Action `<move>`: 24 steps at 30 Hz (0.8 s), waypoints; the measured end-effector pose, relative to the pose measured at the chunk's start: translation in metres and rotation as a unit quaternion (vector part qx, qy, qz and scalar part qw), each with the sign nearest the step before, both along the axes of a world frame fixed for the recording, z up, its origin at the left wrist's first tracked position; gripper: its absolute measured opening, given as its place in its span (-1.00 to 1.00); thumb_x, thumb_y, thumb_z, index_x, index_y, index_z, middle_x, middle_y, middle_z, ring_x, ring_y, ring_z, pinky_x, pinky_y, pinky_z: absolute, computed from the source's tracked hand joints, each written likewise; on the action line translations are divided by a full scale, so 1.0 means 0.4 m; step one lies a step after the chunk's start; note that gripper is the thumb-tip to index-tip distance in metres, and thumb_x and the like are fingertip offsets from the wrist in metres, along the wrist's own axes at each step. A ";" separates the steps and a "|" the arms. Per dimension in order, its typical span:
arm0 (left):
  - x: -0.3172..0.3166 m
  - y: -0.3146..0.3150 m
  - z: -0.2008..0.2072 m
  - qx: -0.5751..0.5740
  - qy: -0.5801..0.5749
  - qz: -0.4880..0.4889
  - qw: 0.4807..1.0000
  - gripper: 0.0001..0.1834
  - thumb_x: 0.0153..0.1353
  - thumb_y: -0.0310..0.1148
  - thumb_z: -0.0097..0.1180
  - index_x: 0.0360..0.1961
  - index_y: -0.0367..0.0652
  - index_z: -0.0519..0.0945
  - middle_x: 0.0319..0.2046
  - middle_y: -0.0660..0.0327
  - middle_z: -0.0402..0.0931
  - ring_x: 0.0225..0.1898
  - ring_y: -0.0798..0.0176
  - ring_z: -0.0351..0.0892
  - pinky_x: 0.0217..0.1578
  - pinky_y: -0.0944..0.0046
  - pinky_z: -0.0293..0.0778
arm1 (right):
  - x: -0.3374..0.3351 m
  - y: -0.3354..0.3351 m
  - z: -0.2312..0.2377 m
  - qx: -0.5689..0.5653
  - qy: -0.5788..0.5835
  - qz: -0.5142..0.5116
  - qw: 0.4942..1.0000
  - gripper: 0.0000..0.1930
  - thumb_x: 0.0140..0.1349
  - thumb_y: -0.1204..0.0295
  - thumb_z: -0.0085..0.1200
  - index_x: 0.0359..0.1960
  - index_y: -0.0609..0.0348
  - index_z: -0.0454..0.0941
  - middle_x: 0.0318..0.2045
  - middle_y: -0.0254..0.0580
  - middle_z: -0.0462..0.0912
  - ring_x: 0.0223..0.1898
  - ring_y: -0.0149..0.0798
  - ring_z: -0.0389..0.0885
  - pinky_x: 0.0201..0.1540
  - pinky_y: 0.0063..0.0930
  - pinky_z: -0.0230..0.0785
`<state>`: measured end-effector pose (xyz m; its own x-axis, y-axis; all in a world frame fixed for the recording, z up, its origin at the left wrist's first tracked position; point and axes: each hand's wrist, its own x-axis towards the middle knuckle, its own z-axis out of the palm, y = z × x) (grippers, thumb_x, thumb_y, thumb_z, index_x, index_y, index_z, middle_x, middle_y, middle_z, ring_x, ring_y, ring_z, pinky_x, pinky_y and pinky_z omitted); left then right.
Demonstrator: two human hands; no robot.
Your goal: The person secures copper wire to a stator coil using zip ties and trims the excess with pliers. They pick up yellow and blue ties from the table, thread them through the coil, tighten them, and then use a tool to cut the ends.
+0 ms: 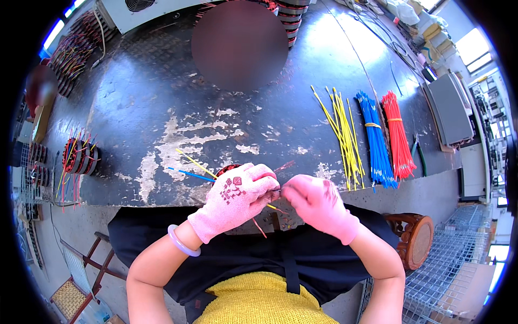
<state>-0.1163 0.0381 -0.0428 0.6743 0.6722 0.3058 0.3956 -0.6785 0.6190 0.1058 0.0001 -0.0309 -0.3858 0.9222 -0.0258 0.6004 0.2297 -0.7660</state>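
Both my hands wear pink gloves and meet at the near edge of the dark table. My left hand [237, 195] is closed over a wound stator [227, 169]; its dark red rim shows behind the knuckles, and the rest is hidden. From under that hand a yellow wire [192, 159] and a blue wire [189, 174] stick out leftward, and a reddish wire [260, 229] hangs down. With fingertips pinched against the left ones, my right hand [319, 204] grips what looks like a thin dark wire end, mostly covered by the fingers.
Loose yellow wires [343, 137], a banded blue wire bundle [373, 140] and a banded red wire bundle [397, 135] lie to the right, beside green-handled pliers [420, 155]. Another stator [81, 156] sits at left. Stacked stators [292, 19] stand at the back. A wooden stool [413, 240] stands below right.
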 end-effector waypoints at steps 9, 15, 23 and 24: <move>-0.004 0.000 0.000 -0.011 -0.014 0.000 1.000 -0.83 0.07 -0.48 0.30 -0.28 -0.09 0.61 -0.23 0.27 0.58 -0.23 0.10 0.61 -0.21 0.13 0.57 | -0.012 -0.051 0.011 0.144 -0.060 -0.114 0.981 -0.75 0.15 0.24 0.38 -0.27 0.06 0.61 -0.48 -0.31 0.56 -0.51 -0.26 0.60 -0.39 -0.40 0.45; -0.001 -0.002 0.000 0.001 -0.014 0.003 1.000 -0.81 0.05 -0.51 0.29 -0.28 -0.11 0.62 -0.22 0.27 0.59 -0.22 0.10 0.62 -0.20 0.13 0.58 | -0.024 -0.035 -0.022 0.271 -0.159 -0.042 0.948 -0.75 0.15 0.30 0.34 -0.18 0.03 0.61 -0.41 -0.35 0.58 -0.39 -0.22 0.63 -0.32 -0.30 0.49; -0.004 -0.004 0.002 -0.002 -0.001 0.014 1.000 -0.83 0.08 -0.50 0.29 -0.28 -0.09 0.61 -0.22 0.27 0.59 -0.23 0.10 0.63 -0.19 0.13 0.57 | -0.014 -0.029 0.014 -0.375 0.246 -0.141 0.883 -0.79 0.41 0.27 0.13 -0.19 0.17 0.62 -0.39 -0.31 0.66 -0.44 -0.49 0.56 -0.38 -0.52 0.39; -0.002 -0.004 0.003 -0.007 0.001 0.015 1.000 -0.83 0.07 -0.50 0.29 -0.28 -0.09 0.61 -0.22 0.27 0.59 -0.22 0.10 0.63 -0.19 0.12 0.57 | -0.004 -0.033 0.012 -0.241 0.156 -0.102 0.952 -0.81 0.40 0.28 0.14 -0.19 0.15 0.61 -0.38 -0.31 0.65 -0.43 -0.42 0.57 -0.36 -0.47 0.41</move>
